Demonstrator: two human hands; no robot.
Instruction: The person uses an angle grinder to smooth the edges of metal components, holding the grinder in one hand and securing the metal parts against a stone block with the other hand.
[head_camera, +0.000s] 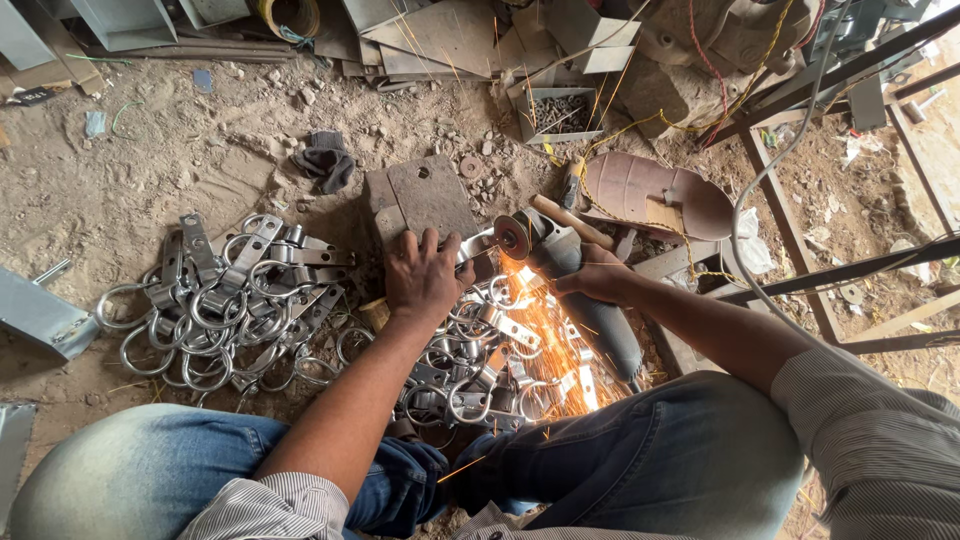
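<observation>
Grinding goes best with the left hand (425, 278) pressing its closed fingers firmly on the metal piece (478, 250) upon the floor plate (420, 195), while the right hand (595, 283) grips the angle grinder (570, 265) steady, its disc (513, 237) touching lightly.

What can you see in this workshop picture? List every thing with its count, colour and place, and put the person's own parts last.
ring hasps: many, silver, heaps left and centre
plate: one, rusty brown, above left hand
grinder: one, grey, centre, throwing sparks
sandal: one, brown, upper right
box: one, grey, top centre
rag: one, dark, above the plate
left hand: pressing a workpiece at the plate's edge
right hand: gripping the grinder
</observation>
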